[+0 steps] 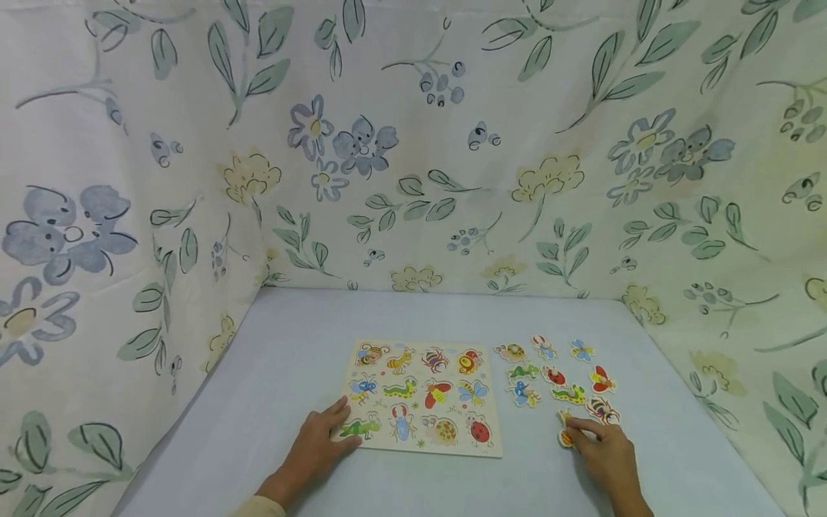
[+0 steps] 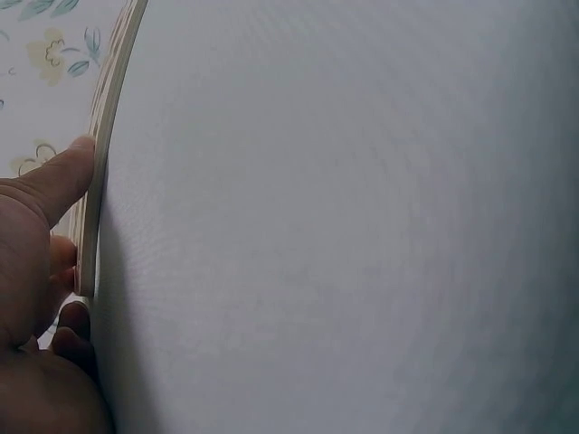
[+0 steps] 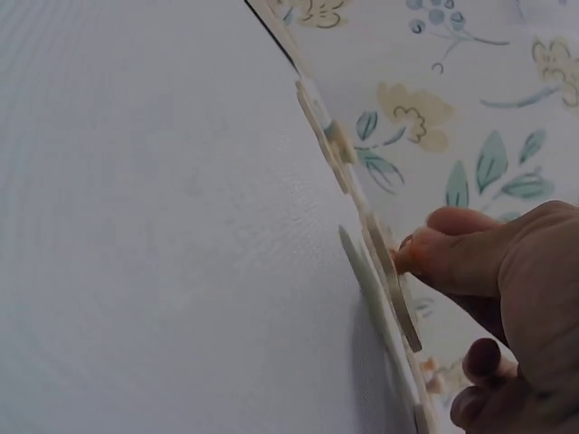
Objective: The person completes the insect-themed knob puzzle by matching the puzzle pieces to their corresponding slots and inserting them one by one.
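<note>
A wooden puzzle board (image 1: 446, 451) printed with several insects lies flat on the table. My left hand (image 1: 316, 438) holds its near left corner, thumb at the front edge and fingers along the left side. In the left wrist view the thumb (image 2: 72, 176) presses the board's edge (image 2: 98, 181). To the right of the board, my right hand (image 1: 606, 456) pinches a yellow-and-orange insect puzzle piece (image 1: 566, 438), partly hidden by the fingertips. The right wrist view shows the piece (image 3: 389, 280) edge-on, low over the table.
Loose insect pieces lie right of the board: a snail (image 1: 511, 351), a stag beetle (image 1: 543, 347), a dragonfly (image 1: 582, 350), a ladybug (image 1: 553, 375), a green caterpillar (image 1: 569, 394) and several others. A spider piece (image 1: 604, 410) lies just beyond the right hand. Floral cloth (image 1: 413, 165) hangs around the table.
</note>
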A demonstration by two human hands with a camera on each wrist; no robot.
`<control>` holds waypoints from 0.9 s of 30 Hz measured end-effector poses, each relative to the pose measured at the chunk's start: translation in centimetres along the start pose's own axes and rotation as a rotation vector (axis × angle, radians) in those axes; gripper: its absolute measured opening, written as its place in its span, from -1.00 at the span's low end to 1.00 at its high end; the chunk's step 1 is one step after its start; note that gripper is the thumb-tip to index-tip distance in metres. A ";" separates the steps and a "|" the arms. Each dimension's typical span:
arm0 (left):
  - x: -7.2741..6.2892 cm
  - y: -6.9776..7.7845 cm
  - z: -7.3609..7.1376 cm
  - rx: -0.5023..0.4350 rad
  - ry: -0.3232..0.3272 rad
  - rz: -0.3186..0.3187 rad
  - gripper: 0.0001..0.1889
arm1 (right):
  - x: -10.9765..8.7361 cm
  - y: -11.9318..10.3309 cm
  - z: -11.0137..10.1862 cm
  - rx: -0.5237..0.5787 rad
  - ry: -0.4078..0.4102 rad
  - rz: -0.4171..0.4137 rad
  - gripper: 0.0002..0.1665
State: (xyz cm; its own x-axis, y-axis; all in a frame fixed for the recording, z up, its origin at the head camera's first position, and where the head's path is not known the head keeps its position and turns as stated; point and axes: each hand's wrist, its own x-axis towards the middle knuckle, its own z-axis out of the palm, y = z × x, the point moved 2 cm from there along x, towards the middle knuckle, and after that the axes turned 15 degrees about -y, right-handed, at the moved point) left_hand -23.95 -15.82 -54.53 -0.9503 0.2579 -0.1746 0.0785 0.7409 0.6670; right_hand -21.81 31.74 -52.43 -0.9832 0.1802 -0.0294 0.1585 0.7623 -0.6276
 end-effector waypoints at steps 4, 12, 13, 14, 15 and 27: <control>-0.1 0.1 -0.1 -0.002 0.007 0.007 -0.29 | 0.1 -0.1 0.1 0.037 0.073 -0.015 -0.83; -0.3 0.0 -0.2 -0.001 0.010 0.024 -0.29 | 0.1 -0.2 0.3 0.046 0.180 -0.071 -0.83; -0.3 0.0 -0.2 -0.002 0.009 0.026 -0.29 | 0.1 -0.4 0.2 0.040 0.179 -0.080 -0.82; -0.2 0.0 -0.2 -0.004 0.009 0.028 -0.29 | 0.1 -0.6 0.1 0.034 0.179 -0.088 -0.82; -0.2 0.0 -0.2 -0.012 0.009 0.024 -0.29 | 0.1 -0.9 0.0 0.030 0.176 -0.095 -0.82; -0.3 -0.1 -0.1 0.005 0.003 0.020 -0.28 | 2.2 -6.6 -1.1 0.077 0.155 -0.271 -0.83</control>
State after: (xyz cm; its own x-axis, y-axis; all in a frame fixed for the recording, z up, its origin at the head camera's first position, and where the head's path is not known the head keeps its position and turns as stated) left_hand -23.74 -16.00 -54.48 -0.9495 0.2709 -0.1585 0.0994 0.7386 0.6668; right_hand -24.88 27.79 -47.47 -0.9621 0.0746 0.2622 -0.1202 0.7472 -0.6536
